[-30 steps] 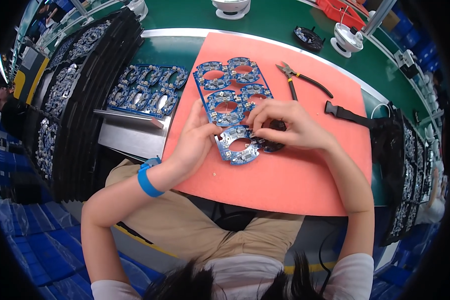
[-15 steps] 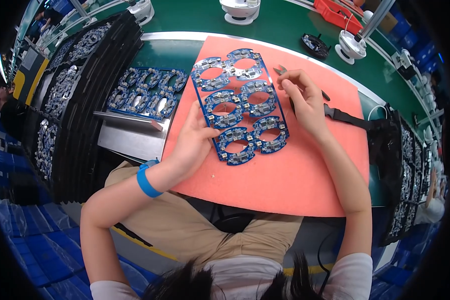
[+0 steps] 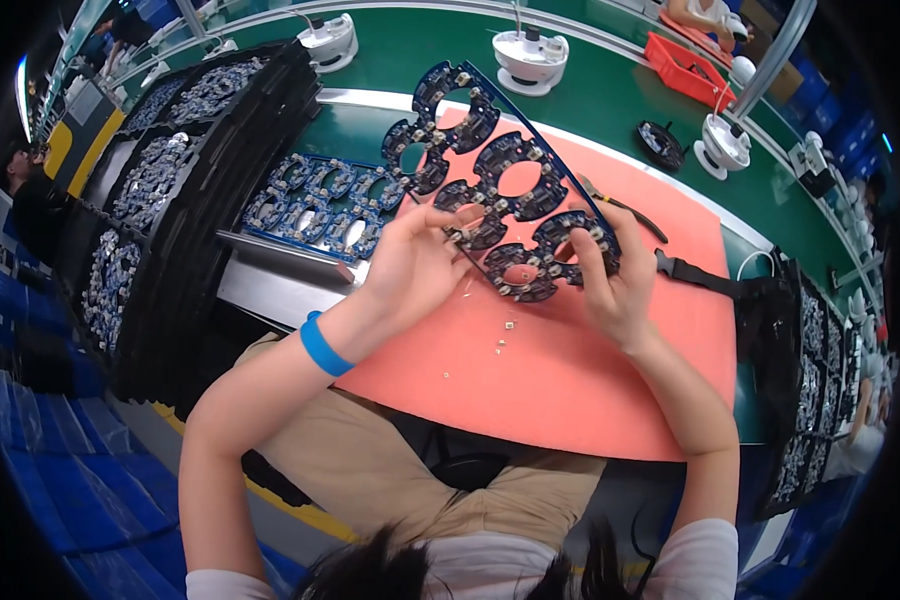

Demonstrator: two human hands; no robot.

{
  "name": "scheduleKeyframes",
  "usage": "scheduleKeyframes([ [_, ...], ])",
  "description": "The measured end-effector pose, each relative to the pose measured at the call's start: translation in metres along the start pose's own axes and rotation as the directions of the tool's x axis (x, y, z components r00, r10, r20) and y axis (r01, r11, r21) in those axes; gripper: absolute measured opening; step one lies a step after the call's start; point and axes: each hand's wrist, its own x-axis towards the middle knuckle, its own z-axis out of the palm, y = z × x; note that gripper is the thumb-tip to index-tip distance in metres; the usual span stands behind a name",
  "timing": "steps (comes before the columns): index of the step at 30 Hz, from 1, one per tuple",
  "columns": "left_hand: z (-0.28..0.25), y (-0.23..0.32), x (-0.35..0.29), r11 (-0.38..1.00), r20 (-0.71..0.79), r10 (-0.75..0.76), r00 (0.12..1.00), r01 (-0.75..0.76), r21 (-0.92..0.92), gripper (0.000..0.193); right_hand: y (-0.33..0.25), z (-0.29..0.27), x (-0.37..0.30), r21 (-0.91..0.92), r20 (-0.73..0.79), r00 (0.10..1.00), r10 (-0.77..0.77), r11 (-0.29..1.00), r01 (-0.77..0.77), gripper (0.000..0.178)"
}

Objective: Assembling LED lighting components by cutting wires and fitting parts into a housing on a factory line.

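Note:
A blue panel of ring-shaped circuit boards (image 3: 518, 205) is raised and tilted above the pink foam mat (image 3: 570, 390). My right hand (image 3: 618, 275) grips its lower right corner, thumb on the near face and fingers along the edge. At the panel's left edge, my left hand (image 3: 425, 262) has its fingers bent around the rim, partly hidden by the boards. Beyond the right hand, cutting pliers (image 3: 642, 218) with a yellow-and-black handle lie on the mat, partly covered. Several tiny pale bits (image 3: 510, 325) lie on the mat below the panel.
Another circuit board panel (image 3: 320, 205) lies left, by a metal fixture (image 3: 285, 282). Stacked black trays (image 3: 205, 200) of boards stand far left, with more trays (image 3: 805, 370) at right. White round devices (image 3: 530, 62) and a red bin (image 3: 685, 70) sit on the green bench. A black strap (image 3: 700, 275) crosses the right side.
The panel has been lifted and tilted, its far end rising. My right hand has come from beside the pliers onto the panel's corner. More small bits show on the mat.

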Motion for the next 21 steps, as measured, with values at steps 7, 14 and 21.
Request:
scheduleKeyframes([
  [7,0.002,-0.003,0.015,0.989,-0.171,-0.071,0.983,0.047,-0.141,0.017,-0.001,-0.016,0.018,-0.401,0.094,0.737,-0.669,0.652,0.644,0.027],
  [14,0.020,-0.016,0.018,0.948,-0.100,-0.039,0.994,0.068,0.311,0.041,0.003,-0.009,0.056,-0.221,-0.148,0.962,-0.229,0.956,0.193,0.016],
  [21,0.001,-0.032,0.019,0.240,0.290,0.044,0.956,-0.292,0.926,0.033,0.063,0.046,0.161,0.184,-0.002,0.995,0.102,0.978,-0.100,0.021],
])
